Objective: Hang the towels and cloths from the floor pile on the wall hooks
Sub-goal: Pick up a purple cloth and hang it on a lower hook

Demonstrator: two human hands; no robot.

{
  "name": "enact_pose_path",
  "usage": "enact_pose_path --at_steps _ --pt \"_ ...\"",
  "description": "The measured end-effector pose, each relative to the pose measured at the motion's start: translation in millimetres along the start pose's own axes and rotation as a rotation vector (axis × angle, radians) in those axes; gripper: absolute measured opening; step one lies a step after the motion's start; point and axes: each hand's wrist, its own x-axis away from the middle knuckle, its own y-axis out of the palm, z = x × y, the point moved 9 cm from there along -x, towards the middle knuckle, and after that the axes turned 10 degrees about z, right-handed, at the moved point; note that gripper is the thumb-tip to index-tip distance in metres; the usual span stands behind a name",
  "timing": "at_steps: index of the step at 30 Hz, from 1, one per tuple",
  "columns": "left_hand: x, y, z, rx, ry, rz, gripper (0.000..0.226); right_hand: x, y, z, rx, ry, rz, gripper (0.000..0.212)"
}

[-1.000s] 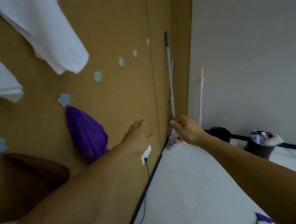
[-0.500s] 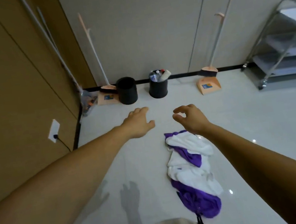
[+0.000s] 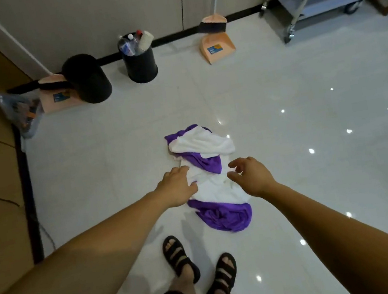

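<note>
The pile [image 3: 210, 187] of white and purple towels lay on the floor just ahead of the sandals [image 3: 177, 255]. Beyond the sandals, the left hand [image 3: 177, 186] and right hand [image 3: 251, 176] hung over it, both empty, fingers loosely apart. The sound move seemed to be pinching one top cloth by an edge and lifting it clear.

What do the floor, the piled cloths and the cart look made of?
Floor: glossy white tile or polished stone, given the sharp light reflections.
White cloths: soft matte fabric, maybe terry.
Purple cloths: thinner, faintly shiny fabric in fine creases.
Cart: grey metal, likely steel, by its sheen.
</note>
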Motion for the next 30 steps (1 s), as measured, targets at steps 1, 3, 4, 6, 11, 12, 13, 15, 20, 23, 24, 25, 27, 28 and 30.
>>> enact_pose_path --at_steps 1,3,4,6,11,12,13,15,20,23,24,25,27,28,30 --pt "-15.4 14.4 -2.1 0.008 0.004 -0.015 0.064 -6.4 11.9 15.5 -0.002 0.042 -0.014 0.037" --pt "-46.2 47.1 -8.3 0.032 0.0 -0.037 0.06 -22.2 41.3 49.4 -0.018 0.126 -0.036 0.035" --pt "-56.8 62.4 -12.2 0.042 -0.011 -0.042 0.061 -27.9 55.8 63.8 -0.03 0.158 -0.047 0.034" --pt "-85.0 104.9 -23.4 0.046 -0.033 -0.052 0.061 -45.9 95.5 99.0 -0.041 0.214 -0.066 0.031" --pt "-149.4 231.0 -65.1 0.09 -0.111 -0.098 0.041 -91.9 222.0 191.3 -0.015 0.323 -0.113 0.024" --pt "-161.4 257.4 -75.4 0.098 -0.127 -0.107 0.039 -101.6 249.6 209.1 -0.005 0.328 -0.122 0.025" --pt "-173.4 283.3 -85.1 0.104 -0.138 -0.116 0.038 -110.5 276.6 226.8 0.003 0.334 -0.131 0.026" --pt "-195.6 332.9 -104.4 0.101 -0.145 -0.127 0.039 -127.5 327.7 259.3 0.038 0.334 -0.162 0.029" --pt "-236.5 430.5 -144.4 0.114 -0.174 -0.167 0.049 -163.9 424.0 318.5 0.141 0.336 -0.198 0.032" --pt "-253.7 463.0 -159.7 0.135 -0.193 -0.152 0.045 -181.8 459.7 332.0 0.193 0.287 -0.193 0.03" --pt "-257.8 470.2 -162.3 0.139 -0.19 -0.147 0.042 -185.2 468.8 335.1 0.21 0.276 -0.192 0.03" --pt "-260.8 475.5 -164.7 0.14 -0.188 -0.143 0.041 -187.1 476.6 338.2 0.234 0.274 -0.19 0.029" --pt "-264.0 481.4 -167.8 0.14 -0.181 -0.144 0.041 -187.6 487.1 343.8 0.272 0.278 -0.189 0.026" --pt "-264.1 481.8 -168.1 0.139 -0.175 -0.147 0.041 -186.5 490.0 345.2 0.272 0.276 -0.195 0.026" --pt "-261.9 478.4 -166.9 0.131 -0.17 -0.158 0.042 -181.5 492.6 345.6 0.219 0.272 -0.227 0.024"
